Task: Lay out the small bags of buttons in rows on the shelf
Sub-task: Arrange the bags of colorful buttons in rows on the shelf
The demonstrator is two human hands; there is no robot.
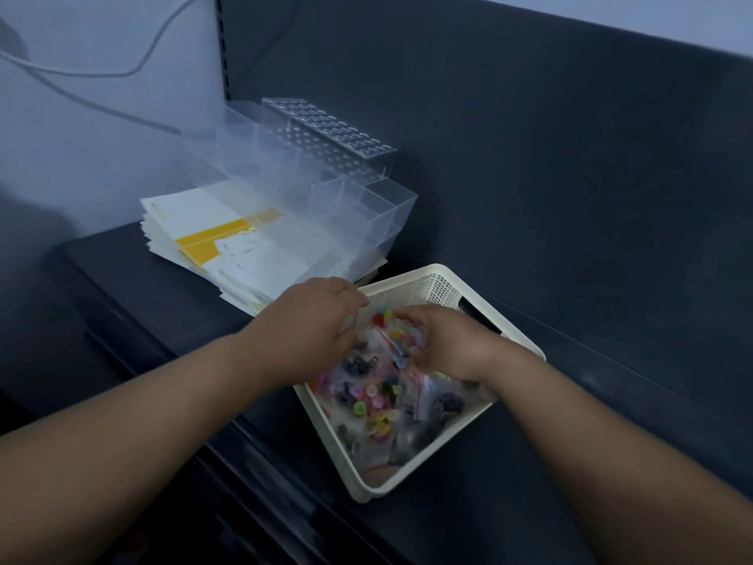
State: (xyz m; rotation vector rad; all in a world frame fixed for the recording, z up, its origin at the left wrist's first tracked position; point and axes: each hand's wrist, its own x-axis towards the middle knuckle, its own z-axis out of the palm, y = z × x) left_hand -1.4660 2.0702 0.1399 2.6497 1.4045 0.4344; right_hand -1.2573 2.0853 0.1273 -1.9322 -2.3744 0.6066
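Scene: a dark shelf is seen from above, with a dark back panel filling the upper right of the frame.
Basket: a white perforated basket is set cornerwise on the shelf, lower centre of the frame.
Task items: the small bags of buttons are all heaped inside the basket; pink, yellow, green and dark buttons are seen through the clear plastic. None has been laid on the shelf.
Left hand: the left hand is held over the basket's upper-left rim with its fingers bent downward. Whether anything is pinched cannot be told, as the fingertips are lost in motion blur.
Right hand: the right hand is sunk into the basket at centre, and its fingers appear to be curled round a clear bag of red, yellow and blue buttons.
Between the hands: that bag is raised slightly above the heap, in the gap between the two hands.
Behind the basket: a stepped clear acrylic organiser is stood on a fanned stack of white and yellow printed sheets, centre left of the frame, just beside the basket's far corner.
Upper left: a pale cable is draped across the light wall.
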